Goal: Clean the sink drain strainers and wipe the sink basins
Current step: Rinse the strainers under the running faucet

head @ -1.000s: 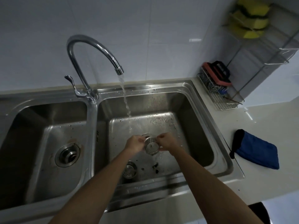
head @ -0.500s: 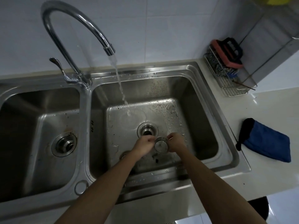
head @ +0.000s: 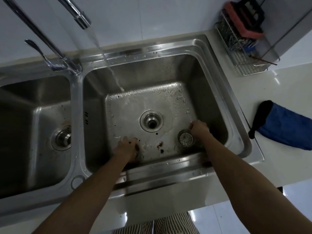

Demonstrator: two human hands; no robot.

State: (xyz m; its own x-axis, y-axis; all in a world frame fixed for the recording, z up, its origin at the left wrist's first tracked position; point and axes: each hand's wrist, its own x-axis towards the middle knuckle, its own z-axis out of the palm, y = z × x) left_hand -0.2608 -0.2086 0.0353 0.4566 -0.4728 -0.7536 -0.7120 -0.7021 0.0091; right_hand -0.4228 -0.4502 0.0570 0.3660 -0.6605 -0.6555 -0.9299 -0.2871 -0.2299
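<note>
Head view: the left basin has its seated strainer in the drain, not yet lifted. The tap runs into the right basin. At the near floor the left hand lies knuckles-up over a half-hidden metal piece; whether it grips it I cannot tell. Dark debris lies just beside it, with the open drain behind. The strainer basket sits on the floor, its rim pinched by the right hand. The blue cloth waits on the counter. This looks like mid-rinse; next the basket likely needs bringing under the stream and the debris clearing.
</note>
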